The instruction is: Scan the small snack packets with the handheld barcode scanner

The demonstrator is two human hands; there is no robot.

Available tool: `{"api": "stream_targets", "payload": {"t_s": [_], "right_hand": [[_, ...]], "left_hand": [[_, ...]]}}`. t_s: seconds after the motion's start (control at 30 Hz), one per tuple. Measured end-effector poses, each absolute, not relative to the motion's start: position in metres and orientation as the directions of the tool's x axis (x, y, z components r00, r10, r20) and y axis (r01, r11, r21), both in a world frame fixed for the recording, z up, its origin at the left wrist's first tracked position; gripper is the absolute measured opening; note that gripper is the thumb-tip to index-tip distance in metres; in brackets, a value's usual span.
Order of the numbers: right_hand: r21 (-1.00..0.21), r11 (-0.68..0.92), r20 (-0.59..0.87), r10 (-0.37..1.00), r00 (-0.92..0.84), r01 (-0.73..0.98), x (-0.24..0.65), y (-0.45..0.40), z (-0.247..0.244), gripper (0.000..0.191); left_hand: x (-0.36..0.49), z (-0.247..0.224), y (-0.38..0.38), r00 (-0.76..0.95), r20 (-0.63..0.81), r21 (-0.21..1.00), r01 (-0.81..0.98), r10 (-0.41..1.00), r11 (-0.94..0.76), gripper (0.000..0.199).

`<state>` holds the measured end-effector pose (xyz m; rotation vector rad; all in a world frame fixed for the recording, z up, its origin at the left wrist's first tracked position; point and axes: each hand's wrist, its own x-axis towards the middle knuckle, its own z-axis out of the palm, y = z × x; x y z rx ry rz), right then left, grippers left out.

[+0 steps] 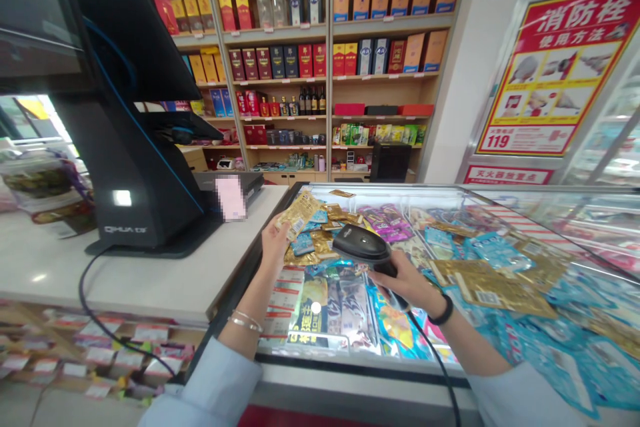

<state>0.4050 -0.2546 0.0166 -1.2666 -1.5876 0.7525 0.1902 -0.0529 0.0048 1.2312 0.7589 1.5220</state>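
Observation:
Between the fingers of my left hand (276, 240) is a gold snack packet (300, 212), tilted so a barcode patch shows on its face. My right hand (411, 280) grips the handle of a black barcode scanner (363, 243), whose head points left toward that packet but does not touch it. A black cable (434, 357) runs down from the scanner. Beneath both hands, gold and blue packets (325, 240) lie in a loose pile on the glass-topped freezer (350, 340). Purple packets (387, 221) lie just behind the scanner.
More blue and gold packets (505, 280) spread over the right side. At left, a black cash register (145, 173) stands on a white counter (235, 267), with plastic jars (43, 180) behind it. Shelves of boxed bottles (280, 61) line the back wall; a red poster (563, 67) hangs at right.

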Motion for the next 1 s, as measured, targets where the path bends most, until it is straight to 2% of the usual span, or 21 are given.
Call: {"api": "stream_targets", "payload": {"t_s": [0.1,0.2,0.37,0.6,0.8,1.0], "right_hand": [[-0.893,0.277,0.288,0.957,-0.021,0.355,0.405,-0.25,0.015,0.029],[-0.931,0.27,0.269,0.962,-0.041,0.245,0.406,-0.245,0.017,0.03],[-0.951,0.282,0.288,0.957,0.03,0.126,0.412,-0.257,0.034,0.029],[-0.938,0.305,0.333,0.926,0.176,0.168,0.45,-0.326,0.062,0.033],[-0.932,0.334,0.361,0.83,0.424,0.141,0.495,-0.388,0.071,0.029],[-0.929,0.348,0.346,0.692,0.634,0.127,0.536,-0.446,0.063,0.032]], "left_hand": [[0.191,0.003,-0.053,0.034,0.277,0.92,-0.297,0.96,-0.255,0.041],[0.192,0.002,-0.056,0.054,0.237,0.943,-0.253,0.97,-0.216,0.038],[0.192,-0.002,-0.06,0.138,0.255,0.952,-0.207,0.957,-0.224,0.035],[0.223,0.006,-0.071,0.076,0.114,0.964,-0.248,0.991,-0.092,0.029],[0.303,0.04,-0.123,0.311,0.171,0.93,-0.365,0.935,-0.049,0.033],[0.386,0.039,-0.187,0.564,0.159,0.95,-0.311,0.811,0.03,0.036]]}}
